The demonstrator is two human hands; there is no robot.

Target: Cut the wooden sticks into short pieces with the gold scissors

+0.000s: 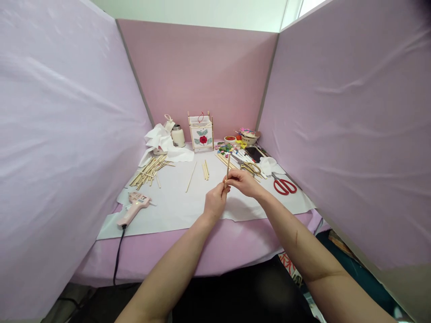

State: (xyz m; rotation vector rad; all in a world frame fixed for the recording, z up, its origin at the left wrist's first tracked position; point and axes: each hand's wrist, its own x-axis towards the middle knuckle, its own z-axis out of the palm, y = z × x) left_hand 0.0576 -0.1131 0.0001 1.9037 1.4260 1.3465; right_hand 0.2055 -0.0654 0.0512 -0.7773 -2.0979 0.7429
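Left hand [215, 202]: you pinched the thin wooden stick [228, 168] narrowly near its lower end, centre of frame.
Right hand [244, 183]: your fingers closed narrowly on the same stick from the right.
Stick: slightly tilted, held above the white paper sheet [175, 211].
Left of hands: pink hot glue gun [134, 206], loose wooden sticks [148, 172].
Right of hands: red-handled scissors [279, 190].

The table [168, 255] is covered in pink cloth, with a white paper sheet [175, 211] over it. On the sheet lie a pile of wooden sticks [148, 171], a pink glue gun [134, 207] and red scissors [284, 186]. A small lantern [201, 132] and crumpled tissue [161, 141] sit toward the back.
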